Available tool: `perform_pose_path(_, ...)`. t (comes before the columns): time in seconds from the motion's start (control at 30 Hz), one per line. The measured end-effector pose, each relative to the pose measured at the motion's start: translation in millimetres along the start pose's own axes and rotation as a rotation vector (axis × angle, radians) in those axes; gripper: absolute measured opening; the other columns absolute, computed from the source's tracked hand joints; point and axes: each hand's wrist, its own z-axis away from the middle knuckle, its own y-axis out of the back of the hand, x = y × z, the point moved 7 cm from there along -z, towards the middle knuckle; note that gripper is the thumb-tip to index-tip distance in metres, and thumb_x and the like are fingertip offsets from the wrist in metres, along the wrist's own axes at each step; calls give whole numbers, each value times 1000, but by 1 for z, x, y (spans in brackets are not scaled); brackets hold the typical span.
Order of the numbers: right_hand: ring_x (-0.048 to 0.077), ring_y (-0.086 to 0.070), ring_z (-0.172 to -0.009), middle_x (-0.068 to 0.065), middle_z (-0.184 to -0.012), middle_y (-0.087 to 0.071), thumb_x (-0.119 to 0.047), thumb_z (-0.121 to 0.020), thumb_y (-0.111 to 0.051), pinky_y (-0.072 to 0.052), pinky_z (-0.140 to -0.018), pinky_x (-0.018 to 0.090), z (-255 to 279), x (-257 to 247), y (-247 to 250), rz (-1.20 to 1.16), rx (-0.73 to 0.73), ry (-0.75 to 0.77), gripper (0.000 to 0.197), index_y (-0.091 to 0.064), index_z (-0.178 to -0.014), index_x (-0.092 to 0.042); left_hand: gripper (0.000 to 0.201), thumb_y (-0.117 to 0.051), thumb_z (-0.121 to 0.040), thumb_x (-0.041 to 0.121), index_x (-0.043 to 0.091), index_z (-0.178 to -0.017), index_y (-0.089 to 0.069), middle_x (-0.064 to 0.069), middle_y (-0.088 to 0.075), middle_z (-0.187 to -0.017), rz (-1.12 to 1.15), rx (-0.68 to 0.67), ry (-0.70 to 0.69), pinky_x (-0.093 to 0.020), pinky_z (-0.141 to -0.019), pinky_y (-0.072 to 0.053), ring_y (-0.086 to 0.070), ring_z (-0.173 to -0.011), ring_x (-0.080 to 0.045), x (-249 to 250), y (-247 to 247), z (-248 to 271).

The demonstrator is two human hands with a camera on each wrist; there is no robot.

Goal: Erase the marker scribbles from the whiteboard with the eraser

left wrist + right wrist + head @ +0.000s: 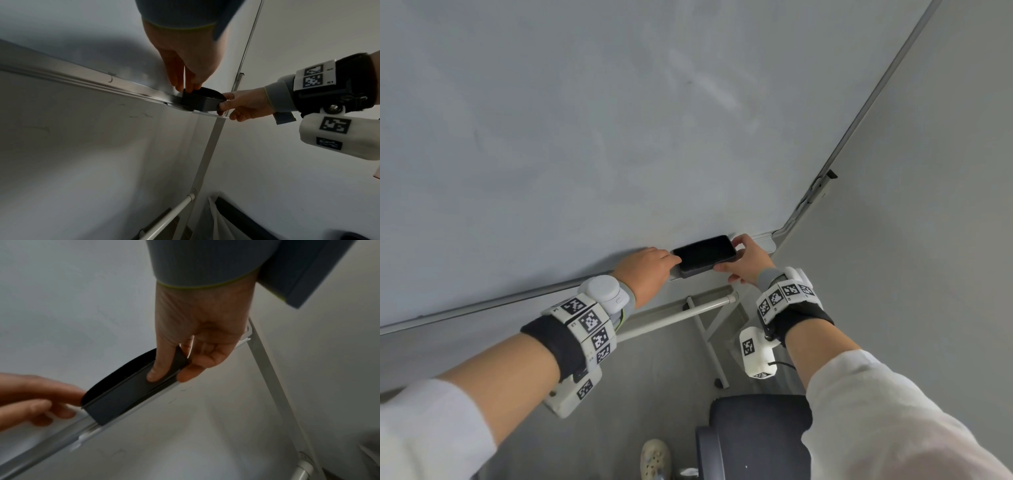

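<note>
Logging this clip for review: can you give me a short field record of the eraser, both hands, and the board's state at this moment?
eraser: dark grey rectangular eraser, black felt facing up, on the whiteboard's metal ledge, near the right corner
right hand: fingers pinch the eraser's right end
left hand: fingertips touch the eraser's left end
whiteboard: only faint smudges show, no bold scribbles
stage: eraser at the ledge, not on the board face

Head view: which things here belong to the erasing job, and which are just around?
Job:
eraser on the tray ledge
whiteboard
left hand, touching the eraser's end
right hand, pinching its other end

Just around:
stand crossbar
dark chair
shoe
</note>
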Motion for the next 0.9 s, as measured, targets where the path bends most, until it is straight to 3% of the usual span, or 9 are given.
perform_pose_path(0.1, 14, -66, -62, -8, -86, -61, -37, -70, -79, -49, -58, 25, 0, -3, 6, 150, 61, 18, 49, -48, -104, -21, 44, -34, -97, 8, 16, -140, -36, -5, -47, -136, 17, -25, 32, -26, -98, -28, -41, -121, -24, -2, -2, -2)
perform_pose_path(0.2, 17, -55, -80, -4, -93, -55, -41, -69, -79, -43, -67, 28, 1, -6, 10, 313, 109, 51, 49, -53, -103, -18, 45, -35, -96, 7, 16, -140, -36, -5, -48, -134, 33, -41, 49, -29, -98, -32, -42, -120, -24, -2, -4, -2)
perform_pose_path(0.33, 16, -51, -83, -4, -88, -54, -42, -72, -77, -40, -70, 27, 1, -1, 6, 300, 69, 26, 49, -51, -106, -17, 42, -37, -96, 8, 14, -138, -38, -8, -51, -130, 36, -41, 56, -30, -95, -33, -44, -117, -25, 0, -4, -2)
perform_pose_path(0.7, 17, -53, -85, -3, -93, -58, -36, -76, -75, -40, -75, 26, 1, -1, 8, 336, 83, 17, 45, -53, -111, -18, 45, -35, -95, 5, 14, -140, -35, -10, -50, -133, 41, -85, 74, -31, -95, -34, -47, -119, -27, 5, 0, 7)
perform_pose_path(0.9, 19, -56, -91, -1, -93, -57, -28, -80, -71, -46, -84, 31, 10, -11, 10, 367, 87, -4, 47, -52, -121, -17, 45, -32, -96, 4, 13, -140, -35, -10, -47, -135, 55, -59, 73, -30, -97, -32, -45, -121, -26, 2, 11, 19)
